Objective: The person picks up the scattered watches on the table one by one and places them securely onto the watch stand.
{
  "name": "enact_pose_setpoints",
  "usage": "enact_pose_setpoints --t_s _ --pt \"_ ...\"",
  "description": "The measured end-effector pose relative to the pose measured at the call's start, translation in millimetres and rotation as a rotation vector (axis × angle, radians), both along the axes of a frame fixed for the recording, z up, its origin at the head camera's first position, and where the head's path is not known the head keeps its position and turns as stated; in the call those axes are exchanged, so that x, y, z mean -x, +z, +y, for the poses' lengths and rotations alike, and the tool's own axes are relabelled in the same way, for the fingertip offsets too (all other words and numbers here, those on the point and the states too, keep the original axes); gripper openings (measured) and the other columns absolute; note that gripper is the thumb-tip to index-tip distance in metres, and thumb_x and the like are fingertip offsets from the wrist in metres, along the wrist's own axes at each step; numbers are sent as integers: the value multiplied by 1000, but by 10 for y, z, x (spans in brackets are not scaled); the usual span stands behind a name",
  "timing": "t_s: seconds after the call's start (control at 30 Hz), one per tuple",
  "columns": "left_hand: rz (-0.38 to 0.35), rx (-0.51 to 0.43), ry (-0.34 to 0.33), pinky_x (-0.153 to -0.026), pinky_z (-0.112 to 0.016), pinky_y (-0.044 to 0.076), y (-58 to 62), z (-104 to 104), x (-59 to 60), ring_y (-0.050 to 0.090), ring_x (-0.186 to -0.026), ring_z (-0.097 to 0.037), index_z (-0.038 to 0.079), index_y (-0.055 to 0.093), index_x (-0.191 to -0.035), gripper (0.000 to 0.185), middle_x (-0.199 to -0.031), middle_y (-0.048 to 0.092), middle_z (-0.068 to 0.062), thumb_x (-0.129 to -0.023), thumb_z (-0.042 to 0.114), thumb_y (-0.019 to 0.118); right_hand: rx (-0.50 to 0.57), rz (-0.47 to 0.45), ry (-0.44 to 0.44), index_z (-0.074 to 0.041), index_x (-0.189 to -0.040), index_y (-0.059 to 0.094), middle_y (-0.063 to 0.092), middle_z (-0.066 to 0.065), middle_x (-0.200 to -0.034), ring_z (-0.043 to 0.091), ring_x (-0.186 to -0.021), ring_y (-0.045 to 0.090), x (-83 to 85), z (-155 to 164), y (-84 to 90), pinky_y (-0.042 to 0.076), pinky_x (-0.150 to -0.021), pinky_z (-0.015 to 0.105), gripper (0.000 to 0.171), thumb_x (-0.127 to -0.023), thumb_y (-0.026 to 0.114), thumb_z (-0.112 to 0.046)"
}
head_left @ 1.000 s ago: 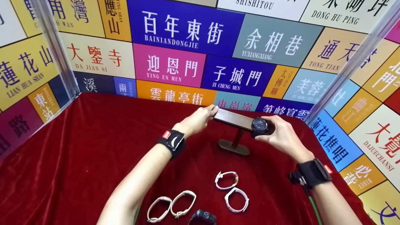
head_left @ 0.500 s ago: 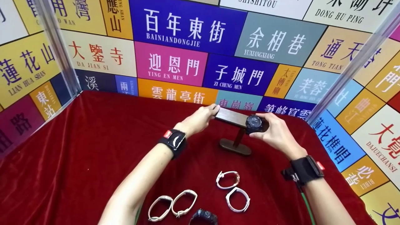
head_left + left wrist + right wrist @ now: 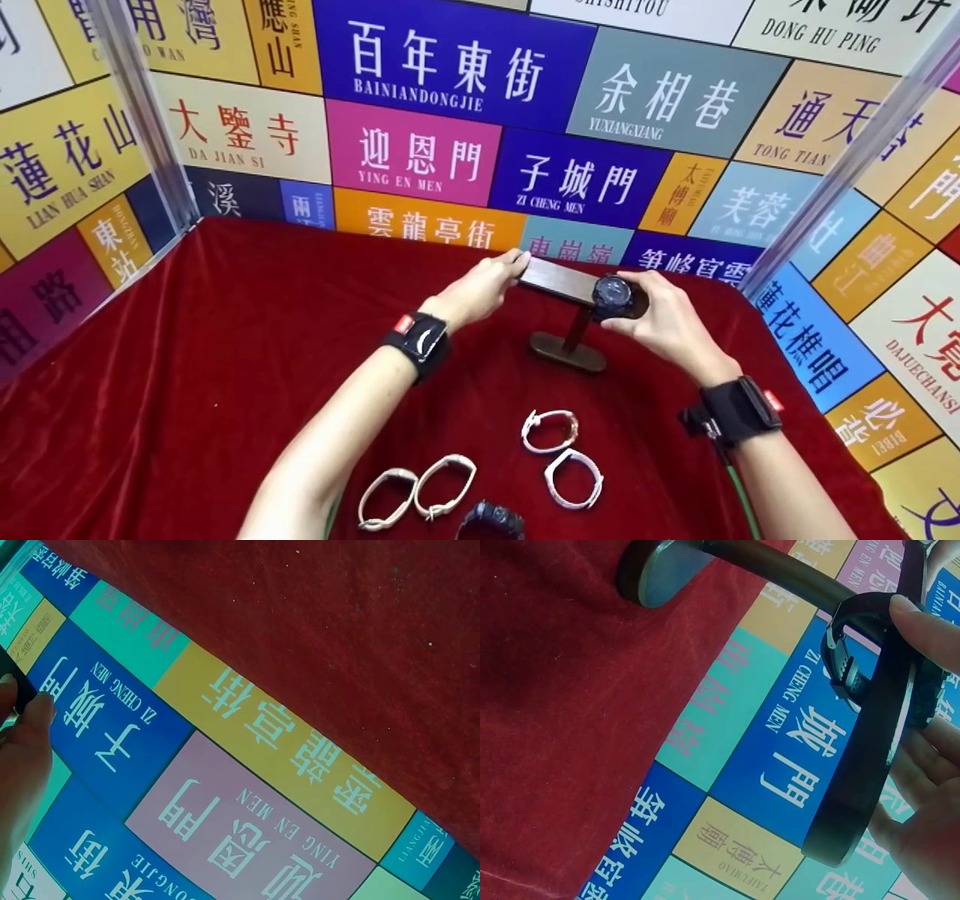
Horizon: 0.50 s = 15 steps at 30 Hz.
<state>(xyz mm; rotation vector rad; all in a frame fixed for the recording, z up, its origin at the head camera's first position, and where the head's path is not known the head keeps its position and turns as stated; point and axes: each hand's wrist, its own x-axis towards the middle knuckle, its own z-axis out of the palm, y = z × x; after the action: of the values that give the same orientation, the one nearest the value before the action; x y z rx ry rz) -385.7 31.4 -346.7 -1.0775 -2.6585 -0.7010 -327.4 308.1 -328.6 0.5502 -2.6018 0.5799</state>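
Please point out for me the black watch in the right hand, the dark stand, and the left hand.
black watch (image 3: 613, 294), head view, on its round face.
dark stand (image 3: 568, 352), head view, on its oval base.
left hand (image 3: 480, 289), head view, on the back of the hand.

Backdrop wall (image 3: 450, 150), coloured panels w/ Chinese + pinyin: blue "BAINIANDONGJIE" (image 3: 424, 101), pink "YING EN MEN" (image 3: 412, 182), blue "ZI CHENG MEN" (image 3: 551, 204), grey "YUXIANGXIANG" (image 3: 626, 129), cream "DA JIAN SI" (image 3: 221, 159), yellow "LIAN HUA SHAN" (image 3: 64, 202), "DONG HU PING" (image 3: 817, 41), "DAJUECHANSI" (image 3: 919, 371).
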Motion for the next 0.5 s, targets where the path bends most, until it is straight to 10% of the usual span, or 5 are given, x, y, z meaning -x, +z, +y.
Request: enact_pose_setpoints --t_s 0.5 --pt "-246 0 50 -115 -47 15 75 48 -308 14 -141 -25 22 -3 -148 70 -154 -8 -13 -96 40 41 -46 -39 4 -7 -133 46 50 16 -129 34 -119 43 -43 50 -7 31 -94 55 79 -68 80 -36"
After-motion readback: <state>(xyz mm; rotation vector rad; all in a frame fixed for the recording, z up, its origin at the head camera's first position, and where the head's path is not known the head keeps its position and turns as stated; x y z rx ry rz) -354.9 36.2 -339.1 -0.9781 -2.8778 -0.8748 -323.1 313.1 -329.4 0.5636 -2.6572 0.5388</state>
